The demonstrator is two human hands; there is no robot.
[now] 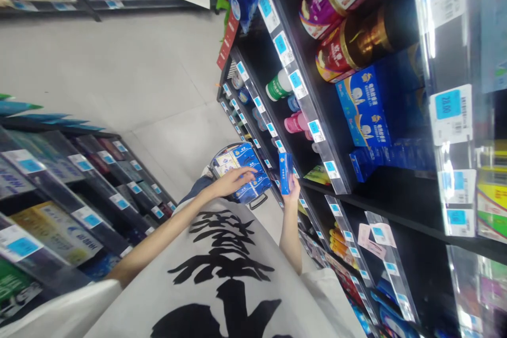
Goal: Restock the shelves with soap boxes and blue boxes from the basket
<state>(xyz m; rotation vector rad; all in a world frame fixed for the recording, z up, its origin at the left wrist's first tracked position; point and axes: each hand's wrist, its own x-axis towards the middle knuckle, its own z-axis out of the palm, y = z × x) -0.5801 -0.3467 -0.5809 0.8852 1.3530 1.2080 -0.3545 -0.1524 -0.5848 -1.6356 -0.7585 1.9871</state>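
My right hand [293, 189] is closed around a slim blue box [285, 173] with small white and orange print, held up close to the shelf fronts. My left hand [234, 180] reaches over a shopping basket [258, 202] with its fingers stretched out. Nothing shows in its grasp. Several blue boxes [259, 182] and a white-and-yellow pack [225, 162] lie in the basket, just under my left fingers. The fingertips are near the boxes; whether they touch them I cannot tell.
On the right, a dark shelf [340, 169] holds large blue boxes [362, 108], purple and red canisters [336, 55], and pink and green bottles [279, 85]. Price tags line its edges. Another shelf [79, 179] with boxed goods stands left. Grey floor [158, 68] lies between.
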